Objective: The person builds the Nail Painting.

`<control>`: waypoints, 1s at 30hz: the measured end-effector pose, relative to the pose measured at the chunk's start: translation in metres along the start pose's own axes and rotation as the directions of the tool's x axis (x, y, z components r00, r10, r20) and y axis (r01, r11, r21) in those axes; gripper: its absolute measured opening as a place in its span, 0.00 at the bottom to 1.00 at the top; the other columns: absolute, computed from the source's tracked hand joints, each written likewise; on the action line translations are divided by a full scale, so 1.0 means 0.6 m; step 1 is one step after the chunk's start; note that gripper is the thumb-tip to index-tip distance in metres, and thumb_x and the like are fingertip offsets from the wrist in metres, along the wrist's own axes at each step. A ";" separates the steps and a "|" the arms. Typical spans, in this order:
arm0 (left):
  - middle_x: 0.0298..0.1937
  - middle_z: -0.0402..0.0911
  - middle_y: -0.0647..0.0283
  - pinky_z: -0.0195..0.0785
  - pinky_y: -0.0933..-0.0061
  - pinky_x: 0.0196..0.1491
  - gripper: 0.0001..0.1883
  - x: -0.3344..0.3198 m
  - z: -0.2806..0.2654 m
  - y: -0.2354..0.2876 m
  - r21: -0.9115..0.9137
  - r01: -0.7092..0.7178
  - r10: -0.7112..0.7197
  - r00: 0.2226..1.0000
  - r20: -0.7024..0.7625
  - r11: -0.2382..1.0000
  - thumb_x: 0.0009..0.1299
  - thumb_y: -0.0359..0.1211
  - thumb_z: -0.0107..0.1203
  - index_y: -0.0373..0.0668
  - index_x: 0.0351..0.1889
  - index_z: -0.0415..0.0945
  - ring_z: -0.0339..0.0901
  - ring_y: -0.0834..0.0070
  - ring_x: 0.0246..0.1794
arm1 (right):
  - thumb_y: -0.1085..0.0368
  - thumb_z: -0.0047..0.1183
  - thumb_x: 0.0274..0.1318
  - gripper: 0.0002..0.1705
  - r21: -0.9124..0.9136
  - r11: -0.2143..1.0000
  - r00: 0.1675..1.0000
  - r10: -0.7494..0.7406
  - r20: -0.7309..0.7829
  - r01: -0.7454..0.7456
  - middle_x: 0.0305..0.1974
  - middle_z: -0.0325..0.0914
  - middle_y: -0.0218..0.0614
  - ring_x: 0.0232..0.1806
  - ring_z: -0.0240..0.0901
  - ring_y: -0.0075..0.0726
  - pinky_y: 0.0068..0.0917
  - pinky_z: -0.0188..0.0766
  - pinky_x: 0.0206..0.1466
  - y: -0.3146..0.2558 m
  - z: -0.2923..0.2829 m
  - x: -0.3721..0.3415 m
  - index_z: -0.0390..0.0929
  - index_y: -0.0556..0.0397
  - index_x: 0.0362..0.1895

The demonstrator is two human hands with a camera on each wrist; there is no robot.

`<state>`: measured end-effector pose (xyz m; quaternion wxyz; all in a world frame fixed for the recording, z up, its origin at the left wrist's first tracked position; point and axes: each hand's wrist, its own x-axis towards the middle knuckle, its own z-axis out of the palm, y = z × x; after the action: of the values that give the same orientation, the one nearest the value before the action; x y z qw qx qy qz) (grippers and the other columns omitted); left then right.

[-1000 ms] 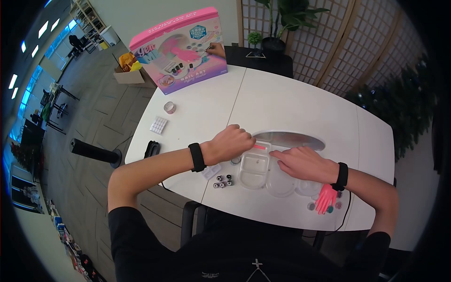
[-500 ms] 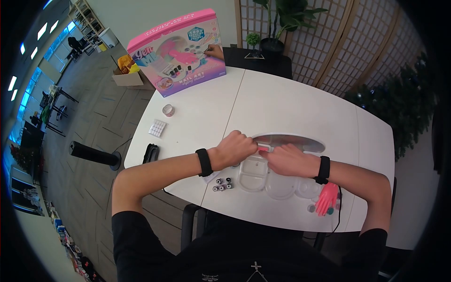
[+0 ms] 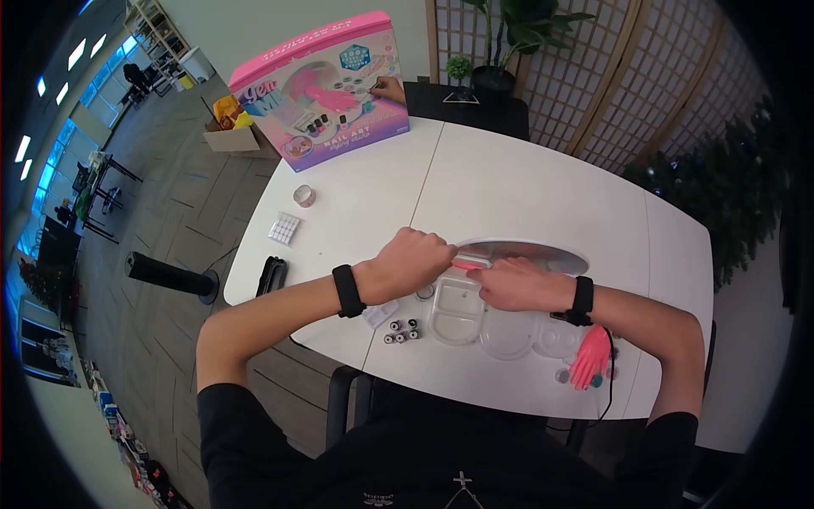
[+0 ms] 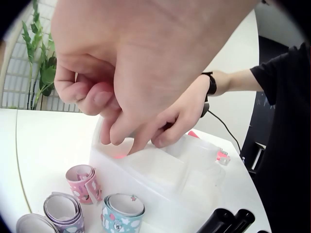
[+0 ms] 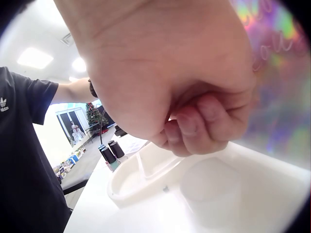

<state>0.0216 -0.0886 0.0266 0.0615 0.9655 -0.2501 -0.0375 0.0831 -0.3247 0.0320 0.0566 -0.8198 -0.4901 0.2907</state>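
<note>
**Pink strip (image 3: 466, 265) at the tray's (image 3: 456, 329) back, between two hands**

At the far left, a black cylinder (image 3: 170, 276) stands on the floor. On the table's left side are a black case (image 3: 272, 276), a packet of white squares (image 3: 285, 228) and a roll (image 3: 304, 196), with the nail-art box (image 3: 326, 93) upright behind them. Small bottles (image 3: 401, 332) with dark caps cluster nearer the person. Patterned rolled bands (image 4: 121, 213) stand just beside the tray.

The left hand (image 3: 407, 265) reaches over from this side, fingers curled in and tips pointing down at the strip's left end; whether they pinch it cannot be told. The strip lies in the gap between the hands, before the mirror (image 3: 521, 252). The right hand (image 3: 526, 286) comes from the other side, forefinger reaching down by the strip, the other fingers folded; any grip is hidden. Further right, the pink model hand (image 3: 591, 358) lies among small pots (image 3: 563, 376), well apart from both hands.
</note>
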 end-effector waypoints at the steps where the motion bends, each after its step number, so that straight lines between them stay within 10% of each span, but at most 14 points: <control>1: 0.34 0.89 0.58 0.80 0.55 0.39 0.08 -0.007 -0.014 0.000 -0.039 0.030 -0.031 1.000 -0.004 0.999 0.76 0.35 0.63 0.41 0.39 0.85 0.88 0.55 0.36 | 0.65 0.51 0.68 0.18 0.015 1.000 1.000 0.002 -0.001 -0.002 0.33 0.87 0.58 0.38 0.88 0.63 0.56 0.84 0.46 0.002 0.001 0.000 0.84 0.63 0.53; 10: 0.50 0.87 0.59 0.82 0.57 0.48 0.14 -0.156 -0.051 -0.028 -0.099 0.299 -0.303 0.953 -0.028 0.949 0.75 0.33 0.65 0.45 0.57 0.84 0.86 0.59 0.50 | 0.68 0.46 0.67 0.26 0.143 0.990 0.998 0.012 -0.060 -0.004 0.25 0.80 0.56 0.26 0.80 0.60 0.55 0.76 0.39 -0.031 -0.035 -0.036 0.80 0.56 0.68; 15: 0.67 0.80 0.49 0.68 0.50 0.71 0.44 -0.238 -0.011 -0.019 -0.068 0.429 -0.422 0.902 0.091 0.901 0.69 0.43 0.74 0.41 0.80 0.63 0.75 0.50 0.69 | 0.68 0.47 0.67 0.25 0.078 0.997 0.995 -0.020 -0.093 0.027 0.20 0.78 0.50 0.24 0.79 0.58 0.55 0.74 0.34 -0.050 -0.040 -0.062 0.79 0.57 0.66; 19: 0.79 0.66 0.38 0.57 0.46 0.81 0.59 -0.259 0.040 0.004 -0.129 0.505 -0.506 0.862 0.027 0.853 0.66 0.54 0.76 0.40 0.86 0.50 0.65 0.42 0.80 | 0.67 0.47 0.68 0.24 0.064 0.998 0.994 -0.022 -0.105 0.029 0.20 0.78 0.50 0.24 0.79 0.59 0.55 0.75 0.34 -0.060 -0.038 -0.071 0.79 0.56 0.65; 30: 0.79 0.63 0.33 0.57 0.44 0.82 0.63 -0.270 0.077 0.005 -0.215 0.533 -0.530 0.844 0.078 0.818 0.64 0.53 0.77 0.38 0.87 0.47 0.64 0.37 0.80 | 0.66 0.49 0.70 0.22 0.037 0.999 0.991 0.005 -0.130 -0.001 0.22 0.80 0.50 0.25 0.80 0.60 0.54 0.76 0.35 -0.072 -0.042 -0.088 0.79 0.56 0.64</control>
<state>-0.1257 -0.0170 -0.0120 0.1574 0.9829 0.0346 -0.0886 0.0447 -0.3419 0.0916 0.1030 -0.8366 -0.4788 0.2456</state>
